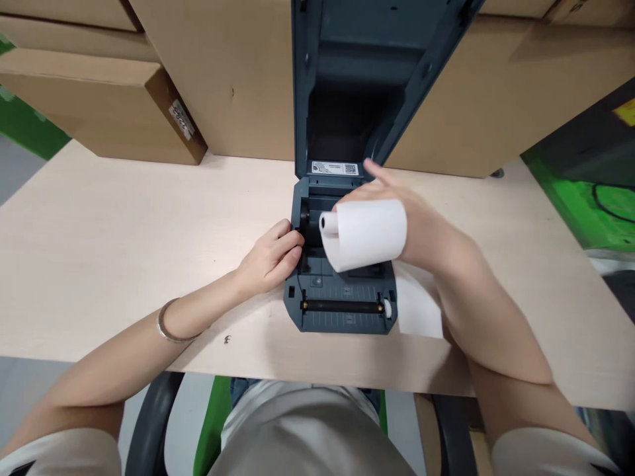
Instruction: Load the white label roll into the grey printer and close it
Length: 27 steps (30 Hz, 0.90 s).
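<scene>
A dark blue-grey label printer (pixel 342 322) lies on the table with its lid (pixel 370 66) raised. A black roller (pixel 342 306) runs across its front. My right hand (pixel 397 192) is closed on a white paper roll (pixel 372 231) above the open bay, with one finger sticking out toward the lid; most of its grip is hidden behind the roll. The roll is slightly tilted, its core end facing left. My left hand (pixel 275 258) is closed on the printer's left edge, fingertips just inside the bay.
A white sheet of paper (pixel 419 304) lies right of the printer, under my right forearm. Large cardboard boxes (pixel 248 86) line the back of the table, with a smaller carton (pixel 104 109) at the left. Chair armrests are below the table's front edge.
</scene>
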### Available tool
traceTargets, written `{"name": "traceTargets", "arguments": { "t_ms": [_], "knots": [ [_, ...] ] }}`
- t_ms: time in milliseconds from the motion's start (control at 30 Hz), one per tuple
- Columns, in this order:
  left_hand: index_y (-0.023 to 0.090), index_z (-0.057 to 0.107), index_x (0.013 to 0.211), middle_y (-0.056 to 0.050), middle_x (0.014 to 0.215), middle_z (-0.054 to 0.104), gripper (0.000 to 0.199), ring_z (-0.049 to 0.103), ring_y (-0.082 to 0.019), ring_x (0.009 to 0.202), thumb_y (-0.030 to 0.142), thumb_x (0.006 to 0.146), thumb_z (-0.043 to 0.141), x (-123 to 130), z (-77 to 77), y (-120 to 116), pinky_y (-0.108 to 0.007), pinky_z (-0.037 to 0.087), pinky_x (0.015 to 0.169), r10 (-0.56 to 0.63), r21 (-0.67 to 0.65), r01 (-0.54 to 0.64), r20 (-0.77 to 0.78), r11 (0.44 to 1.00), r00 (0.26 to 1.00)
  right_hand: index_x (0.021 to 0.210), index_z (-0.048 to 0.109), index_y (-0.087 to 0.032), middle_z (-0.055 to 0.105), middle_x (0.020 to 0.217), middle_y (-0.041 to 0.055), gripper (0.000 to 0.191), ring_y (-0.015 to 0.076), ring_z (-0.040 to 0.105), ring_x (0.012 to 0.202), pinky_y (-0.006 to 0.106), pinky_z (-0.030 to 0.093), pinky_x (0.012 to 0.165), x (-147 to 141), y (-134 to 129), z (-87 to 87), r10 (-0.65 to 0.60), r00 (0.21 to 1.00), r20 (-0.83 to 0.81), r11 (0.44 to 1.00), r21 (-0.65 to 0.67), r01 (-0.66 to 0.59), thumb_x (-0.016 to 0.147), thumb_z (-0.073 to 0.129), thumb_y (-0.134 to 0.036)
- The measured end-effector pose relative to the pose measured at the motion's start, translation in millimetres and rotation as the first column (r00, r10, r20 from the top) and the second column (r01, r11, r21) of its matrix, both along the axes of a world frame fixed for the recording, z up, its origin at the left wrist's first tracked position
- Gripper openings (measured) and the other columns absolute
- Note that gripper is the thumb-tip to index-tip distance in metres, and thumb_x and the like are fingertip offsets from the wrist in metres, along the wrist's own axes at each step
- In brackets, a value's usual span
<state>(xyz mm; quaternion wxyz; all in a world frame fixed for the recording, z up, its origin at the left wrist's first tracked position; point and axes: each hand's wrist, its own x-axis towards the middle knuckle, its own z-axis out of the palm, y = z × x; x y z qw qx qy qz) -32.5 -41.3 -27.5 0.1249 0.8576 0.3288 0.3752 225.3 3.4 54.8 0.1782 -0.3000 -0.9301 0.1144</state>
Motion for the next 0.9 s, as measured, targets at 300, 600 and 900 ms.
{"name": "traceTargets", "arguments": {
  "t_ms": [300,600,900],
  "knots": [
    [0.020,0.053,0.093,0.000,0.079,0.040,0.028,0.046,-0.017,0.070,0.030,0.109,0.032,0,0.7,-1,-0.032,0.041,0.061,-0.010,0.035,0.010,0.001,0.999,1.000,0.102,0.071,-0.030,0.073,0.100,0.0046,0.031,0.0258,0.064,0.086,0.038,0.048,0.073,110,13,63.0,-0.662,0.659,0.355,0.690,-0.052,0.722,0.072,0.076,-0.038],
    [0.019,0.053,0.094,-0.001,0.081,0.043,0.028,0.047,-0.016,0.072,0.029,0.109,0.031,-1,-1.2,1,-0.032,0.043,0.065,-0.012,0.060,0.013,-0.009,0.998,1.000,0.097,0.079,-0.017,0.074,0.101,0.0115,0.031,0.0201,0.061,0.076,0.035,0.046,0.071,133,83,-10.0,-0.568,0.481,0.668,0.518,-0.164,0.840,0.069,0.080,-0.029],
    [0.019,0.053,0.094,-0.001,0.081,0.043,0.030,0.047,-0.017,0.073,0.031,0.110,0.030,-1,-0.1,0,-0.032,0.043,0.065,-0.010,0.067,0.011,-0.021,0.998,1.000,0.101,0.078,-0.017,0.073,0.101,0.0188,0.037,0.0287,0.066,0.075,0.046,0.054,0.068,138,78,-6.9,-0.609,0.445,0.657,0.557,-0.044,0.829,0.071,0.079,-0.039]
  ]
}}
